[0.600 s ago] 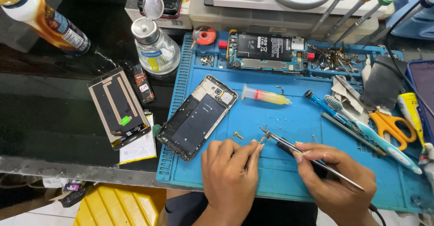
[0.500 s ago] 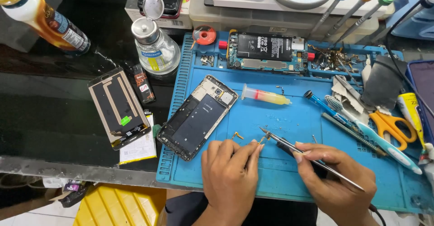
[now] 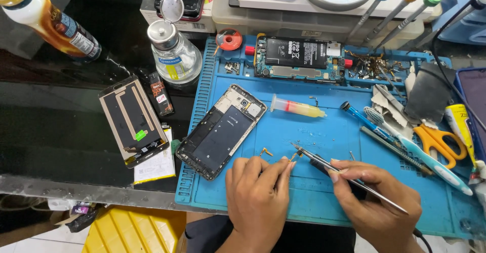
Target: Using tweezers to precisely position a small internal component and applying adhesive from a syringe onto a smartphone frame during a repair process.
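You hold a tiny gold part (image 3: 294, 157) on the blue mat (image 3: 324, 131), just right of the open phone (image 3: 221, 131).
Your left hand (image 3: 258, 195) pinches the part between fingertips; your right hand (image 3: 377, 205) is closed around the tweezers (image 3: 344, 174), whose tips touch it. A syringe (image 3: 297, 107) lies above, scissors (image 3: 439, 140) further right of the phone.

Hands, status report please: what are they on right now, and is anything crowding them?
Left hand pinching small gold part on blue mat. Right hand gripping tweezers, tips at that part. Opened phone frame just left; second gold bit nearby.
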